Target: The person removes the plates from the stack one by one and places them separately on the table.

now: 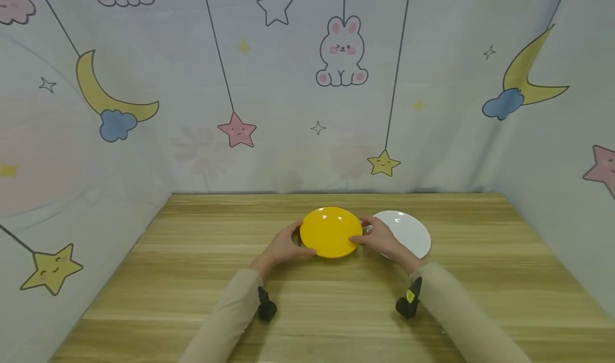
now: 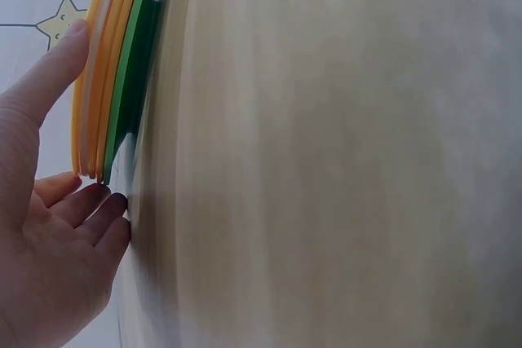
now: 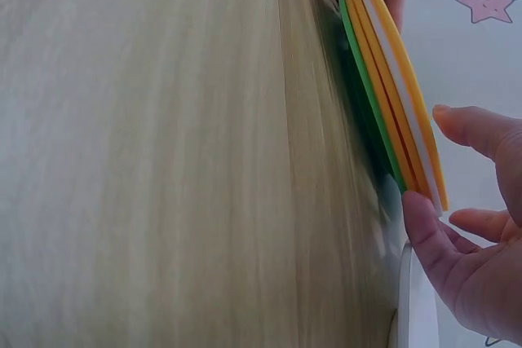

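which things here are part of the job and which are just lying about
Part of the job:
stack of plates, yellow plate on top, green plate at bottom
left hand and right hand, holding it
white plate beside the stack, probably

Just about:
wooden table
patterned backdrop
wrist cameras

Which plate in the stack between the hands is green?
The bottom one: the green plate, nearest the tabletop. Every plate above it, up to the yellow top plate, shows a yellow-orange or white rim.

the left hand (image 2: 49,254) grips a plate stack (image 2: 106,79), green plate (image 2: 133,67) nearest the tabletop (image 2: 326,160).
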### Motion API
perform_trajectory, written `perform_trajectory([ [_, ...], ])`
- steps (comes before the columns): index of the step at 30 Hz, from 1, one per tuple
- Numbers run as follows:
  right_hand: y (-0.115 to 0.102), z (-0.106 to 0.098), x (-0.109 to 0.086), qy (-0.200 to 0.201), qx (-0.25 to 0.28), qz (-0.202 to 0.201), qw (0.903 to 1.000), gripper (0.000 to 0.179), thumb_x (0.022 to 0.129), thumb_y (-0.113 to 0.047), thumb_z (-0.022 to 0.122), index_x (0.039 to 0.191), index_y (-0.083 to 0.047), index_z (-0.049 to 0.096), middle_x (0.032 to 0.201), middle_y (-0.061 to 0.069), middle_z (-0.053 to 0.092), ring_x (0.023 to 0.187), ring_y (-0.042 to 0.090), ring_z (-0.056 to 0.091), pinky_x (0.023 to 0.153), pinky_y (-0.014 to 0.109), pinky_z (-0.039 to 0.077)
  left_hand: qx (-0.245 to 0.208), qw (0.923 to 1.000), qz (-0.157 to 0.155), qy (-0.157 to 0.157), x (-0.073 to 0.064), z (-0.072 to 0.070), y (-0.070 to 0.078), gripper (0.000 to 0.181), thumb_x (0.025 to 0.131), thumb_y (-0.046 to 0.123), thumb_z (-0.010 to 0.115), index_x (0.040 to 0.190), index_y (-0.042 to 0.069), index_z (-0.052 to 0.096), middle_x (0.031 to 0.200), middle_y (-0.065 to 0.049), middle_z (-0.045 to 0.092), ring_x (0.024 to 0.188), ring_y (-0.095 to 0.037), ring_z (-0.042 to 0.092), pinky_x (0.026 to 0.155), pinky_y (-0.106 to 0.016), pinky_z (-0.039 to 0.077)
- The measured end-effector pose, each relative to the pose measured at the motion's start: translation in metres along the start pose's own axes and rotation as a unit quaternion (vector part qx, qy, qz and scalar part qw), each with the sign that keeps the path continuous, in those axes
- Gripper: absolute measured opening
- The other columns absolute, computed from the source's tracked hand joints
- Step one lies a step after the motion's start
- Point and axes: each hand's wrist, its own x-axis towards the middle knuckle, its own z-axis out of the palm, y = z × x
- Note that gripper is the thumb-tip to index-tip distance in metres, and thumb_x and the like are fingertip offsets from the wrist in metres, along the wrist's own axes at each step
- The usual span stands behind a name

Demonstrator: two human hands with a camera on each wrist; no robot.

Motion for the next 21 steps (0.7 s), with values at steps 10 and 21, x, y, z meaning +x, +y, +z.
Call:
perform_trajectory([
  [10, -0.0008, 0.0024, 0.0007, 0.013, -0.007, -0.008, 0.9999, 0.067, 0.072, -0.017, 0.075, 0.128, 0.006, 0.045, 0.111, 0.019, 0.054, 0.068, 0.017, 0.051, 0.051, 0.024, 0.049, 0.000, 1.0000, -0.004, 0.002, -0.0003, 0.0000, 0.0004, 0.093, 0.067, 0.035, 0.079, 0.140, 0.003, 0.031, 0.142, -0.013, 0.035, 0.131, -0.027, 0.031, 0.107, -0.044, 0.026],
  [21, 0.0018, 0.0016, 0.0000, 0.018, 0.025, -0.003, 0.9995, 0.058, 0.076, -0.014, 0.073, 0.126, 0.004, 0.049, 0.113, 0.019, 0.056, 0.071, 0.017, 0.054, 0.055, 0.025, 0.051, 0.001, 1.0000, 0.002, 0.003, -0.0002, 0.0008, 0.0021, 0.093, 0.068, 0.034, 0.079, 0.140, 0.002, 0.031, 0.142, -0.013, 0.035, 0.131, -0.027, 0.031, 0.107, -0.043, 0.026],
])
